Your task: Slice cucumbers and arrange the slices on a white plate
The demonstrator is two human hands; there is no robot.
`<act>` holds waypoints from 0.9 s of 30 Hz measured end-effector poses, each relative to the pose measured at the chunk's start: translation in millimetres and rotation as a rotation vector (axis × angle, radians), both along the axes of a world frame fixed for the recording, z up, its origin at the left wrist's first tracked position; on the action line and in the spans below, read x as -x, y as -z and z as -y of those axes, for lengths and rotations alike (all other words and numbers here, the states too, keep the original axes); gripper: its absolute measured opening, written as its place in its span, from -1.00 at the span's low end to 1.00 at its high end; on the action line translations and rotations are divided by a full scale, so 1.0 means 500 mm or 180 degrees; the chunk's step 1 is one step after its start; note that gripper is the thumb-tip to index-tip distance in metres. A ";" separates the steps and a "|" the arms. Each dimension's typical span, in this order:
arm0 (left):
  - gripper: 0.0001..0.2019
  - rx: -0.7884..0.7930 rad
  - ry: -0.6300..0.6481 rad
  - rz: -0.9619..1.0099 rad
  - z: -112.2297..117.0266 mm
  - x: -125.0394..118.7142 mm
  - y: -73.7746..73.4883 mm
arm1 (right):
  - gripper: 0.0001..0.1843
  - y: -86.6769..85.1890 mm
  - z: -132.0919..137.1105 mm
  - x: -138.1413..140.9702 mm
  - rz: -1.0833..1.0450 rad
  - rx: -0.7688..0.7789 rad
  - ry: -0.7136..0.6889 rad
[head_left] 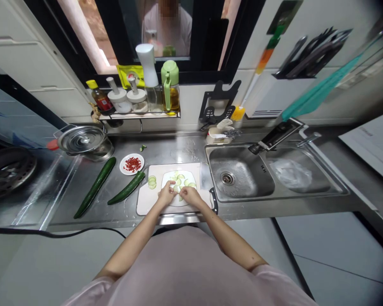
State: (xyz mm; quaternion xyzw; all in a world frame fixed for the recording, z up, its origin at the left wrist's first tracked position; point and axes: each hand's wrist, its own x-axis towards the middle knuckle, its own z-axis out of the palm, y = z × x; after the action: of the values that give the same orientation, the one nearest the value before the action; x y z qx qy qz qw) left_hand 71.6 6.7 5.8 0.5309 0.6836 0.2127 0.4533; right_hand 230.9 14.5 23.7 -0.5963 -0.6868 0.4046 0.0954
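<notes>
Both hands meet over a white plate (165,177) that rests on a pale cutting board (143,205). My left hand (167,194) pinches a thin cucumber slice (175,188). Close beside it, my right hand (190,196) has its fingertips closed at the same slice; the fingers partly hide it. Several cucumber slices (190,184) are spread over the plate. A small stack of slices (152,182) lies on the board's left part. On the right of the board rests a cleaver (207,176) with a black handle. A cut cucumber (127,188) lies left of the board.
A whole cucumber (95,188) and a dish (123,169) of chopped red chilli are on the counter at left, near a lidded steel pot (86,142). The double sink (242,174) is at right. Seasoning jars and an oil bottle (170,89) stand on the wall rack.
</notes>
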 end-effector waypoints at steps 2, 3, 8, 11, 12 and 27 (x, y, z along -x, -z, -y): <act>-0.60 0.0018 0.0168 -0.0405 -0.003 -0.003 -0.005 | -0.80 -0.005 0.000 0.004 0.0240 0.0041 -0.0015; -0.60 0.0020 0.0237 -0.0546 -0.004 -0.004 -0.009 | -0.79 -0.007 -0.001 0.006 0.0359 0.0062 -0.0029; -0.58 0.0001 0.0510 -0.0842 -0.009 -0.010 -0.021 | -0.75 -0.012 0.001 0.014 0.0857 0.0022 -0.0179; -0.58 -0.0017 0.0610 -0.0954 -0.011 -0.011 -0.026 | -0.74 -0.013 0.006 0.017 0.1032 -0.0065 -0.0309; -0.58 -0.0022 0.0632 -0.0998 -0.011 -0.012 -0.027 | -0.73 -0.014 0.008 0.018 0.1079 -0.0087 -0.0351; -0.70 -0.0123 0.0769 -0.1481 0.009 -0.015 -0.035 | -0.70 -0.027 0.054 0.017 0.1513 -0.0477 -0.0770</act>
State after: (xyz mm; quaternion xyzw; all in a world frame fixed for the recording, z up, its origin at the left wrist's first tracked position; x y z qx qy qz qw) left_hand 79.2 2.1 23.4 0.6519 0.6970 0.0422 0.2958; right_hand 222.6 -12.6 37.1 -0.5795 -0.7841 0.2098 -0.0736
